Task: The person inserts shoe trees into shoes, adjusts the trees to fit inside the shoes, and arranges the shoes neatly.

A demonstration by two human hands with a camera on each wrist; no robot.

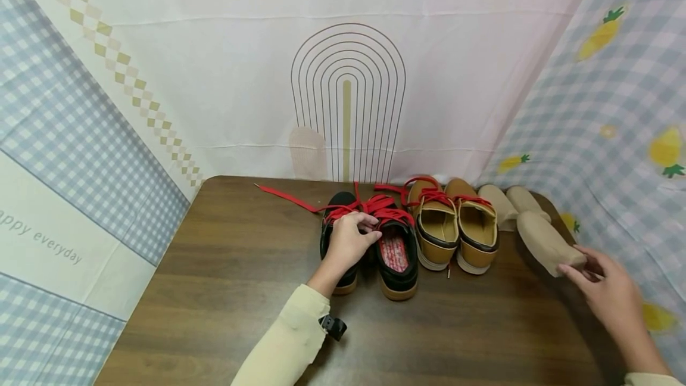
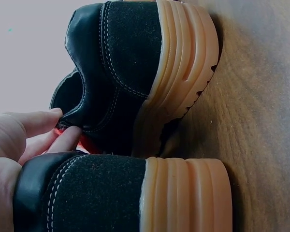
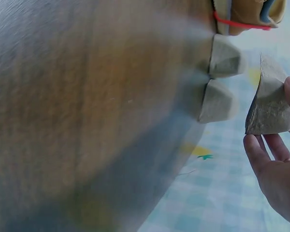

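Observation:
My left hand reaches over the left black shoe and pinches the inner collar edge of the right black shoe. The left wrist view shows thumb and finger on that collar, with the other shoe's heel beside it. Both black shoes have red laces and tan soles. At the right, my right hand pinches one end of a beige molded shoe insert, held above the table. Two similar inserts lie behind it at the back right corner.
Brown shoes with red laces stand between the black pair and the inserts. A loose red lace stretches left along the back of the wooden table. Patterned cloth hangs behind and on both sides.

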